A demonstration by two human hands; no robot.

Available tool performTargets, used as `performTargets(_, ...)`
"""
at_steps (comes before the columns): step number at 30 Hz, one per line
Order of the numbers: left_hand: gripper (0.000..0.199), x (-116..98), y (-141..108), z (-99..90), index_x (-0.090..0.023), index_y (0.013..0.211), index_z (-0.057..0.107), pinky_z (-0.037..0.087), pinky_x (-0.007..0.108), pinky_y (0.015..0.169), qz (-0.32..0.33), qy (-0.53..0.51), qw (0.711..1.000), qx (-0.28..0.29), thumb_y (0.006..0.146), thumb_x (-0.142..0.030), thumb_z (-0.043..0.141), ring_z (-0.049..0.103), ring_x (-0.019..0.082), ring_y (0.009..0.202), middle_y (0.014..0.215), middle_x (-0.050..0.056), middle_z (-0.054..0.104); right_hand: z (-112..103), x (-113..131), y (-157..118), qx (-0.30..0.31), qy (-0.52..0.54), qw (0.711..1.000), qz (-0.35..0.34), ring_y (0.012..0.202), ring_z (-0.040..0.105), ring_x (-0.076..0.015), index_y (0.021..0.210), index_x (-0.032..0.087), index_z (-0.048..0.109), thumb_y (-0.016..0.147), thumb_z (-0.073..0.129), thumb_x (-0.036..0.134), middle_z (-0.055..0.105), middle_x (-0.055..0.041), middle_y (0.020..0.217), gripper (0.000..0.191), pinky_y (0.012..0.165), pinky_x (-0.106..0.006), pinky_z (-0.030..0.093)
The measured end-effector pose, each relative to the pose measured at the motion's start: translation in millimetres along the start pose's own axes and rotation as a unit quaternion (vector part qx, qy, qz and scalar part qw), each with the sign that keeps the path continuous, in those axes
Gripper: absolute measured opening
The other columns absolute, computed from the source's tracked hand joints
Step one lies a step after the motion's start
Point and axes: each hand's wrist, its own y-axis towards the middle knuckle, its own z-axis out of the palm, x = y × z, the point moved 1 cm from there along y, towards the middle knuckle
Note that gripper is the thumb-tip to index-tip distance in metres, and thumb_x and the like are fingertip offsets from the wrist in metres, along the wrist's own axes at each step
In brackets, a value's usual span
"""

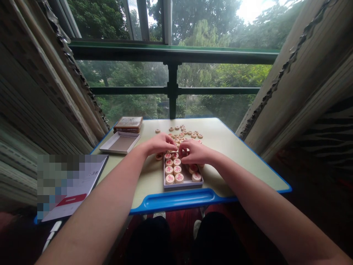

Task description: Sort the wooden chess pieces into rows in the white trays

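Note:
A shallow white box [183, 183] stands near the table's front edge. In its left part, round wooden Chinese chess pieces [177, 169] with red characters sit in two columns; another piece [196, 177] lies in its front right corner. My left hand [161, 143] is over the box's far left end, fingers curled down and pressed together. Close beside it, my right hand [194, 151] arches over the far right part, thumb and fingers bent into a pinch. What either hand holds, if anything, is hidden by the fingers. More loose pieces [193, 135] are scattered just beyond my hands.
At the back left lie an open white box lid [121, 142] and a brown box [128, 124]. A tablet-like device [79, 191], partly blurred, rests at the left edge with a white cable [53, 232]. The pale table [237, 158] has a blue rim and stands against a window.

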Motion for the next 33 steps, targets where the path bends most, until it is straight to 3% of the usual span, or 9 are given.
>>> performTargets(4, 0.023, 4, 3, -5.2, -0.011, 0.068, 0.070, 0.036, 0.022, 0.050, 0.008, 0.047, 0.998, -0.047, 0.059, -0.032, 0.065, 0.050, 0.011, 0.056, 0.060, 0.002, 0.061, 1, -1, 0, -0.002, -0.001, 1.000, -0.013, 0.076, 0.051, -0.0148, 0.074, 0.018, 0.064, 0.062, 0.061, 0.022, 0.058, -0.0014, 0.079, 0.012, 0.063, -0.023, 0.037)
performTargets(6, 0.023, 7, 5, -14.1, -0.012, 0.068, 0.070, 0.038, 0.023, 0.051, -0.009, 0.118, 0.983, -0.140, 0.062, -0.033, 0.061, 0.052, 0.013, 0.056, 0.057, 0.002, 0.061, 1, -2, 0, -0.006, 0.000, 1.000, -0.019, 0.075, 0.051, -0.0147, 0.074, 0.018, 0.064, 0.063, 0.061, 0.022, 0.057, -0.0011, 0.078, 0.012, 0.064, -0.023, 0.038)
performTargets(9, 0.022, 14, 5, -31.0, -0.014, 0.071, 0.070, 0.043, 0.024, 0.059, -0.049, 0.235, 0.936, -0.256, 0.064, -0.029, 0.056, 0.058, 0.017, 0.067, 0.065, 0.004, 0.065, -2, -7, -1, -0.045, -0.003, 0.999, -0.015, 0.077, 0.052, -0.0151, 0.078, 0.018, 0.064, 0.068, 0.058, 0.023, 0.058, -0.0016, 0.079, 0.013, 0.066, -0.024, 0.039)
performTargets(11, 0.025, 18, 3, -39.1, -0.016, 0.079, 0.070, 0.045, 0.026, 0.068, -0.069, 0.285, 0.925, -0.240, 0.064, -0.029, 0.056, 0.061, 0.021, 0.079, 0.079, 0.006, 0.069, -7, -16, -2, -0.102, -0.028, 0.994, 0.022, 0.079, 0.053, -0.0160, 0.081, 0.018, 0.064, 0.073, 0.053, 0.023, 0.059, -0.0033, 0.082, 0.015, 0.068, -0.025, 0.039)
performTargets(14, 0.039, 21, 0, -43.0, -0.020, 0.097, 0.068, 0.045, 0.031, 0.083, -0.083, 0.334, 0.926, -0.152, 0.062, -0.033, 0.059, 0.057, 0.027, 0.101, 0.102, 0.009, 0.067, -15, -33, -5, -0.159, -0.097, 0.975, 0.124, 0.083, 0.054, -0.0185, 0.088, 0.018, 0.064, 0.079, 0.047, 0.026, 0.062, -0.0066, 0.089, 0.021, 0.068, -0.027, 0.038)
performTargets(18, 0.064, 25, -2, -38.9, -0.019, 0.122, 0.055, 0.038, 0.039, 0.095, -0.093, 0.329, 0.936, -0.084, 0.062, -0.041, 0.062, 0.046, 0.033, 0.118, 0.128, 0.014, 0.053, -22, -49, -11, -0.122, -0.132, 0.969, 0.170, 0.079, 0.056, -0.0180, 0.094, 0.021, 0.066, 0.079, 0.048, 0.026, 0.064, -0.0058, 0.090, 0.024, 0.062, -0.026, 0.037)
performTargets(22, 0.058, 34, 4, -34.5, -0.015, 0.126, 0.051, 0.036, 0.037, 0.098, -0.085, 0.297, 0.940, -0.141, 0.070, -0.033, 0.055, 0.044, 0.030, 0.122, 0.133, 0.017, 0.048, -18, -55, -10, -0.117, -0.132, 0.971, 0.164, 0.078, 0.057, -0.0166, 0.099, 0.024, 0.066, 0.079, 0.050, 0.027, 0.064, -0.0047, 0.093, 0.026, 0.060, -0.024, 0.037)
performTargets(27, 0.039, 42, 12, -30.7, -0.013, 0.111, 0.062, 0.038, 0.030, 0.097, -0.051, 0.290, 0.937, -0.190, 0.077, -0.023, 0.046, 0.052, 0.025, 0.114, 0.125, 0.014, 0.056, -6, -62, -1, -0.120, -0.110, 0.975, 0.152, 0.078, 0.057, -0.0168, 0.101, 0.025, 0.067, 0.082, 0.048, 0.035, 0.060, -0.0069, 0.101, 0.029, 0.062, -0.025, 0.039)
performTargets(33, 0.036, 37, 9, -23.9, -0.013, 0.105, 0.066, 0.041, 0.028, 0.094, -0.018, 0.339, 0.917, -0.209, 0.077, -0.025, 0.046, 0.056, 0.024, 0.107, 0.116, 0.012, 0.062, -20, -70, -9, -0.118, -0.075, 0.973, 0.185, 0.077, 0.057, -0.0172, 0.094, 0.021, 0.068, 0.076, 0.052, 0.030, 0.065, -0.0056, 0.092, 0.026, 0.061, -0.024, 0.039)
